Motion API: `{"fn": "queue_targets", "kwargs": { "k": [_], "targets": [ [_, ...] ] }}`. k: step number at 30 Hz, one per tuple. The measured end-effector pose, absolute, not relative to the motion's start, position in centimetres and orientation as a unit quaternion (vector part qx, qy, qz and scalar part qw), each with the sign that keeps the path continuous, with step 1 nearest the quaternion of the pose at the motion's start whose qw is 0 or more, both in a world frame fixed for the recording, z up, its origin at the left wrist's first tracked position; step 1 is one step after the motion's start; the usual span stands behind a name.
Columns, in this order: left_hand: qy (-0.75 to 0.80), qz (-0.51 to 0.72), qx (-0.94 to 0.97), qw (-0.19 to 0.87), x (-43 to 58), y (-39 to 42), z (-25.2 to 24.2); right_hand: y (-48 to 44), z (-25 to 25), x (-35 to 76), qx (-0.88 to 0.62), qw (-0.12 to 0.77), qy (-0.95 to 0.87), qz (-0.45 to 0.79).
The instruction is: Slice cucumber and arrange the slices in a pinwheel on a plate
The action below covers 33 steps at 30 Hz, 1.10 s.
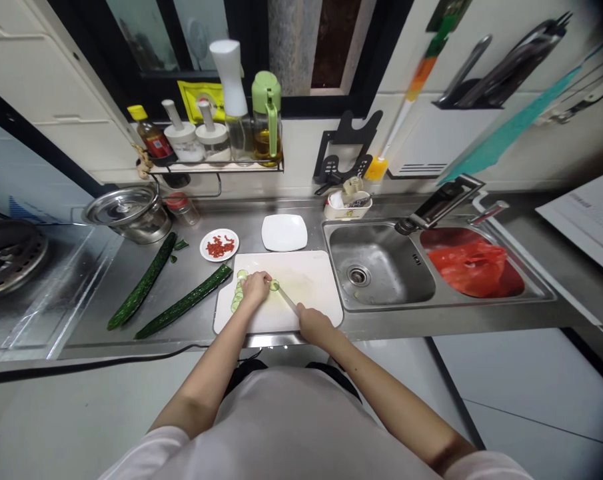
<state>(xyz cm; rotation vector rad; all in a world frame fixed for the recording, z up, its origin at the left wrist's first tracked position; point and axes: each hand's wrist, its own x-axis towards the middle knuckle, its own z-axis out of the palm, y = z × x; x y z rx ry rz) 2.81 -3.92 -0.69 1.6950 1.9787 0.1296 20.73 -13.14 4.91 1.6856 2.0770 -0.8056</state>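
Note:
On the white cutting board, my right hand is closed round the handle of a knife, whose blade points up and left. A cucumber slice lies at the blade's tip. My left hand is beside the tip, its fingers curled together; what they hold, if anything, is hidden. Several cucumber slices lie in a row left of that hand. Two long green cucumbers, one near the board and another farther left, rest on the steel counter.
Behind the board are a plate of red pieces and a white square plate. A sink is at the right, with a red bag in its second basin. A lidded pot stands back left, below a bottle shelf.

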Motion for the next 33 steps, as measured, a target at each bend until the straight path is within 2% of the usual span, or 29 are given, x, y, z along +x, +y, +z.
{"fn": "queue_targets", "kwargs": {
  "k": [23,33],
  "targets": [
    [0.726,0.043,0.638,0.254,3.3,-4.1,-0.3,-14.3,4.3,21.7,0.597,0.153,0.731,-0.291],
    [0.735,0.094,0.603,0.294,3.0,-4.6,0.1,-14.2,4.4,21.7,0.595,0.16,0.732,-0.29]
  ]
}}
